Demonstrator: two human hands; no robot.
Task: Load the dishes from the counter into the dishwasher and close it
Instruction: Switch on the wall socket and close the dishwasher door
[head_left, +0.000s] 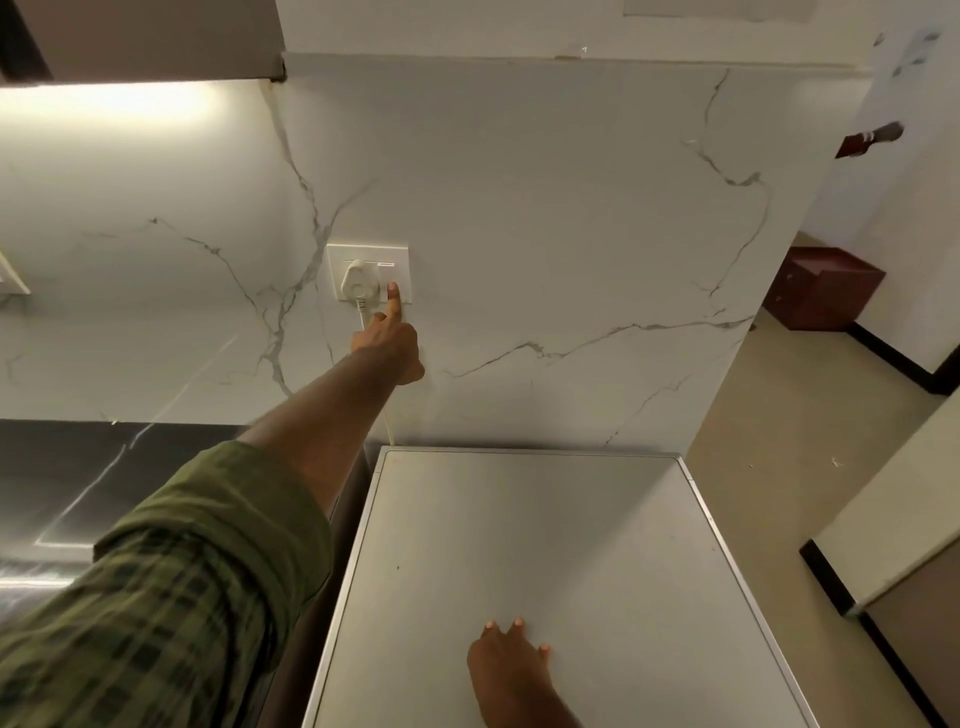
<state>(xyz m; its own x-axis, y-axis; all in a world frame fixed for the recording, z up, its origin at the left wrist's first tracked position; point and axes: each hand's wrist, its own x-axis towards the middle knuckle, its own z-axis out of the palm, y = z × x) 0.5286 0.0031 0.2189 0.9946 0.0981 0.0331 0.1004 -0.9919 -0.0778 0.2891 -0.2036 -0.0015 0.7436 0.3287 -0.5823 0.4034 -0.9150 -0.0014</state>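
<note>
The dishwasher's flat grey top (519, 535) fills the lower middle of the view; its door and racks are out of sight. My right hand (511, 660) rests flat on that top near the front edge, fingers spread. My left arm, in a rolled green plaid sleeve, stretches to the marble wall. There my left hand (390, 343) presses its straight index finger on the switch of a white socket plate (401, 257). A white plug (357, 280) sits in that plate, its cord running down behind the dishwasher. No dishes are in view.
A dark glossy counter (78, 478) lies to the left of the dishwasher, lit by a strip under the upper cabinet. To the right is beige floor (769, 447) with a dark red box (826, 286) against the far wall.
</note>
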